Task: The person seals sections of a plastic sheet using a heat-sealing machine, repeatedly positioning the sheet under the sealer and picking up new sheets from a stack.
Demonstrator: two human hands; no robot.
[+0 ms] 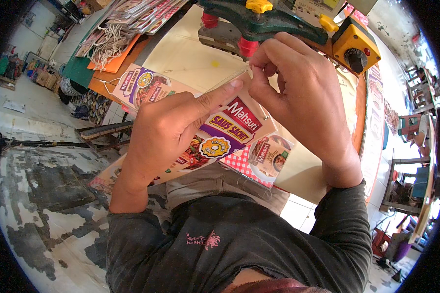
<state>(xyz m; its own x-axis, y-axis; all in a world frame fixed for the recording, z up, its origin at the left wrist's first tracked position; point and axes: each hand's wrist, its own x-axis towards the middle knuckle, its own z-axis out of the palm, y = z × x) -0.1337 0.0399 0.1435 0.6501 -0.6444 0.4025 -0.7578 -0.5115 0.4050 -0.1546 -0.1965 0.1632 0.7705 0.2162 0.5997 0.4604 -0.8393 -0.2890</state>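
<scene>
My left hand (pixel 166 128) grips a long printed card (pixel 235 108) in a clear cover, its index finger stretched along the upper edge. The card is tilted, with a red label, a purple band and a food picture; a small metal eyelet sits near its right corner. At the card's top corner my right hand (pixel 298 80) is closed in a pinch; what its fingertips hold, if anything, is too small to make out. Under the held card lies another printed card (pixel 264 158) with a red checked pattern. A similar card (pixel 144 85) lies beyond my left hand.
Just beyond my hands stands a dark green machine (pixel 278 23) with red cylinders and yellow knobs. A yellow control box (pixel 355 46) with a black dial is to its right. Stacked cards with white strings (pixel 113 43) lie at the far left on the table (pixel 190 61).
</scene>
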